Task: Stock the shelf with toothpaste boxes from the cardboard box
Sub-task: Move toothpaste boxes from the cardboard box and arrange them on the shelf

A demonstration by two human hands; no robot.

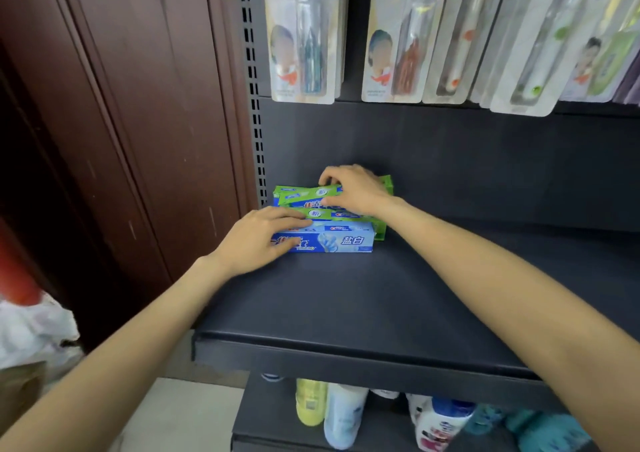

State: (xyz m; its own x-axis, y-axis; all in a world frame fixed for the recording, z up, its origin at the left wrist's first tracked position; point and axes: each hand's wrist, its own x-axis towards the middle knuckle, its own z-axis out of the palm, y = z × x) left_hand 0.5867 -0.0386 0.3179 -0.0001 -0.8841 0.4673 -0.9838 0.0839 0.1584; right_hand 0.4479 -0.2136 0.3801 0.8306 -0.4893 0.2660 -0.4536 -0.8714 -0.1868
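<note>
Left hand (258, 235) lies flat, fingers straight, on the left end of the blue toothpaste box (332, 240), right hand (353, 188) pinches a green toothpaste box (311, 193) tilted atop the stack just behind, long axes left-right, back-left on the shelf (363, 313).

I am seeing toothpaste boxes (332, 219) lying mid-frame at the back left of the shelf (381, 299), toothbrush packs (415, 35) hanging above along the top, bottles (343, 413) standing beneath at the bottom.
</note>
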